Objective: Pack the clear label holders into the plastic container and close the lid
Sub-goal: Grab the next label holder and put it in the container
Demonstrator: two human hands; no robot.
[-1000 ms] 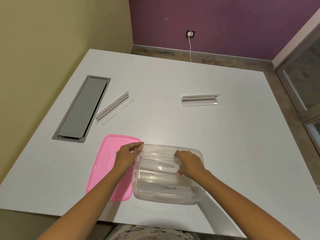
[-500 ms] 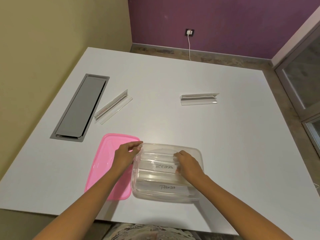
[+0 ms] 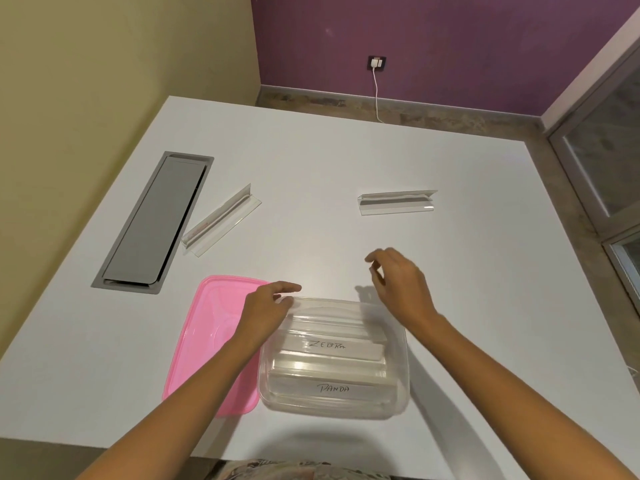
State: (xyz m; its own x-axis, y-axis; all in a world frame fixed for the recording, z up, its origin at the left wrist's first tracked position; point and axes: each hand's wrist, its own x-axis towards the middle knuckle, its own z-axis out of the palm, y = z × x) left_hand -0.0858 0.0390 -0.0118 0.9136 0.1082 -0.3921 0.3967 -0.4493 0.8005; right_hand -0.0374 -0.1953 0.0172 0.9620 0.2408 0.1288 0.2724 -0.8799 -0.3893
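Two hands free, two holders left to pack.

Right hand hovers empty, fingers loosely spread, likely bound for the clear holder beyond it. Left hand, holding nothing, rests at the container rim, seemingly steadying it; pink lid lies beside, another holder farther off.

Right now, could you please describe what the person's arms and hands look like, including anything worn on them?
Both forearms are bare, with no sleeves showing. The left hand and right hand wear no gloves, and I can see no rings, watch or bracelets.
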